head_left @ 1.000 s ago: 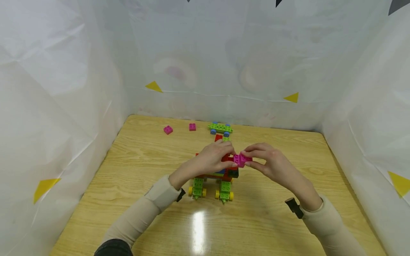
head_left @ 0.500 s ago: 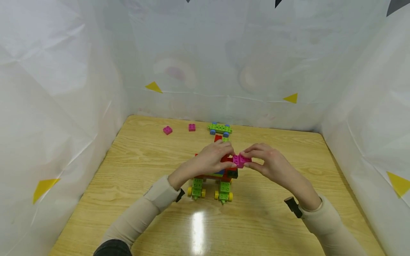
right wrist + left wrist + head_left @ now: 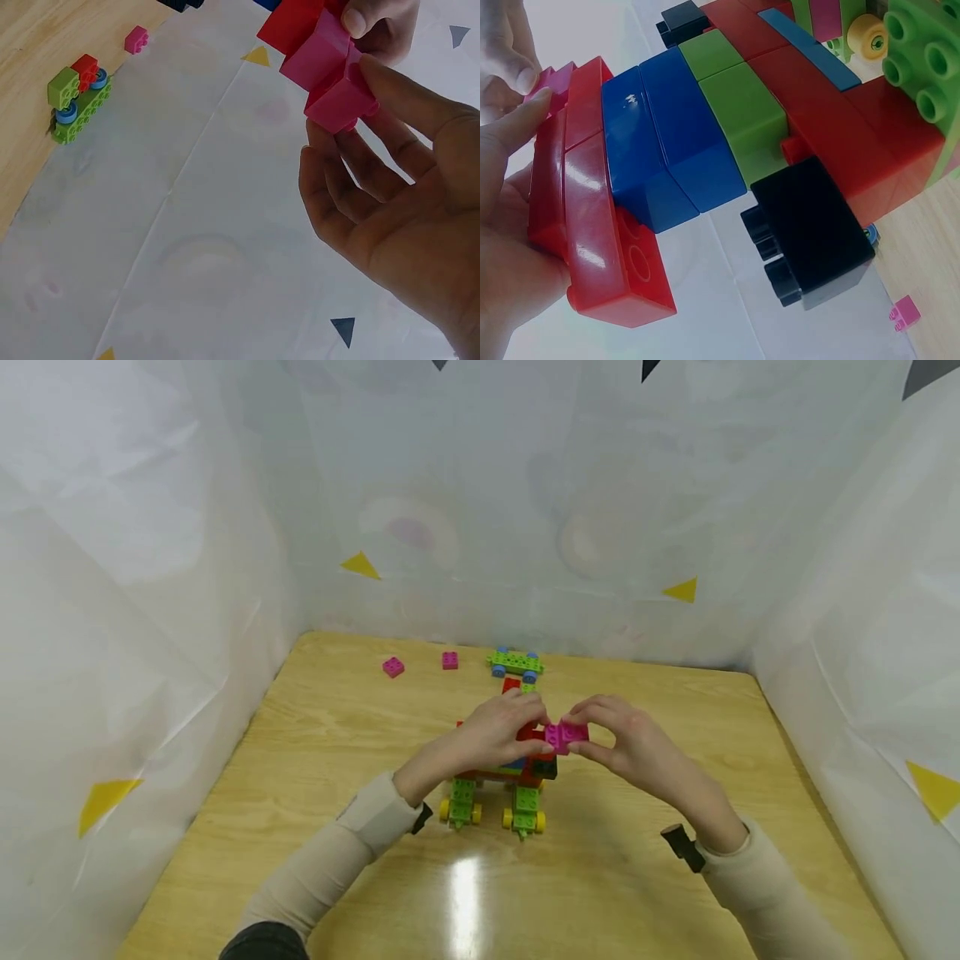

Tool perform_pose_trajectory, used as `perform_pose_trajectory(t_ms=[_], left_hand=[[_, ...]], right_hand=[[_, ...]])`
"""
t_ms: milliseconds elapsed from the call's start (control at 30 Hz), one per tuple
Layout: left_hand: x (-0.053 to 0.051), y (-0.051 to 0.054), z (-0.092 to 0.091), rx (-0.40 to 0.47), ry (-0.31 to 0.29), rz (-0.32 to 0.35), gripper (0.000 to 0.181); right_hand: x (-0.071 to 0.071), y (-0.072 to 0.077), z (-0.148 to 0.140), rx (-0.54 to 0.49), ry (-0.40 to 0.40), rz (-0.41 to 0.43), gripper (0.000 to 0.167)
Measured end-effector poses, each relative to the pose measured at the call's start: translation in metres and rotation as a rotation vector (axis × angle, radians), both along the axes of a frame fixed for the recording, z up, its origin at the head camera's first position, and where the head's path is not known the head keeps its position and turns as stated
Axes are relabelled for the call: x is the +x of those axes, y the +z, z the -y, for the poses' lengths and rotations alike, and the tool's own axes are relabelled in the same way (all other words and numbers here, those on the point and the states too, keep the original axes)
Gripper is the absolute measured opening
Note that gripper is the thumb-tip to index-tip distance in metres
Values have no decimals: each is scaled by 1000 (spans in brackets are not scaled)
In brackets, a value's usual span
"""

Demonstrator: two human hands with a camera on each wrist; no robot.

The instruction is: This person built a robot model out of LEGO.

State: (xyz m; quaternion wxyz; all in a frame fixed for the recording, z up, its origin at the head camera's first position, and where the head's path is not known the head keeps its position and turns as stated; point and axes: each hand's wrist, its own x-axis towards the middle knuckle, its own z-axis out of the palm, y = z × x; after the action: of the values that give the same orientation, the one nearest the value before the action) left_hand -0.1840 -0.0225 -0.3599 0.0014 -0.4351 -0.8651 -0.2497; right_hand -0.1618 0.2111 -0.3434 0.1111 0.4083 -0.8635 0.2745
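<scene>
A built toy of plastic bricks stands on wheeled green bases [image 3: 525, 810]. Its upper part has red bricks [image 3: 592, 217], blue bricks [image 3: 652, 142] and lime green bricks [image 3: 742, 120]; a black brick [image 3: 810, 232] sticks out lower down. My left hand [image 3: 491, 733] grips the red top, its palm partly hidden by the bricks in the left wrist view. At the top's right end, two pink bricks sit side by side. My right hand [image 3: 633, 743] pinches the outer pink brick [image 3: 341, 97] between thumb and fingers. The inner pink brick [image 3: 319, 52] touches the red one.
Two loose pink bricks lie at the table's back left, one pink brick [image 3: 393, 667] left of the other pink brick [image 3: 450, 660]. Beside them at the back is a green wheeled base [image 3: 515, 662] with blue wheels. White sheeting [image 3: 480, 527] surrounds the wooden table [image 3: 300, 827].
My right fingers have shifted slightly on the outer pink brick, so more of it shows. The left hand and the built toy stay nearly still.
</scene>
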Motion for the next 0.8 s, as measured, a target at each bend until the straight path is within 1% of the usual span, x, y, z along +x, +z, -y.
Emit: perform_pose_trajectory(t_ms=[100,200,333,533,700,800], left_hand=[[2,-1,-1,1,8,6,26],[1,-2,-2,17,22,-20,25],[-2,-5,-3,37,42,-49,26],[-4,-7,-3,41,65,-40,29],[-3,-7,0,18,77,-88,36],[-1,-7,6,10,90,-113,43]], right_hand=[[-1,-2,0,-14,16,11,29],[-3,-3,0,-18,15,6,31],[-7,-2,0,-14,-1,1,34],[-9,-3,0,-3,-11,15,35],[-10,-7,6,8,-8,12,41],[-10,-8,11,15,-2,20,43]])
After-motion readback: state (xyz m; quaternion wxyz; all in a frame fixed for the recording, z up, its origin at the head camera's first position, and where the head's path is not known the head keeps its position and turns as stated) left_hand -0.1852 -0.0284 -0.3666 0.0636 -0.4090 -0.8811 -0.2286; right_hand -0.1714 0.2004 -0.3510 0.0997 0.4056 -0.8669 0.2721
